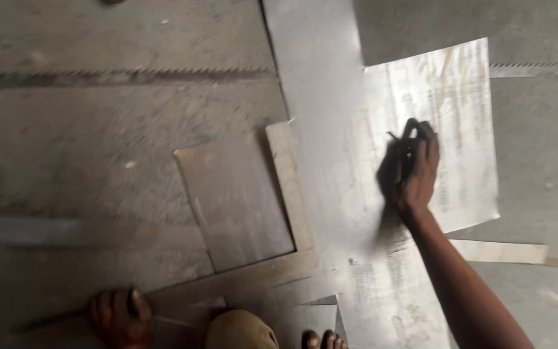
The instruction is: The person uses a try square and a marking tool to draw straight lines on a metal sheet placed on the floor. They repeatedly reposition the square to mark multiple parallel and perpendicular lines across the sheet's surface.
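My right hand (414,169) reaches out over a shiny square metal sheet (460,97) lying on the floor. Its fingers are closed around a small dark tool (403,137) with a thin tip poking out to the left, close to the sheet's surface. My left hand (121,318) rests low at the bottom left on the edge of a dull metal strip (227,281); it is blurred and its fingers are hard to read. My knee (240,331) and toes (324,338) show at the bottom edge.
A long grey metal sheet (318,77) runs from the top down under the shiny one. A duller rectangular plate (234,200) and a narrow strip (289,187) lie to its left. Rough concrete floor (85,136) surrounds them, with another strip (505,252) at the right.
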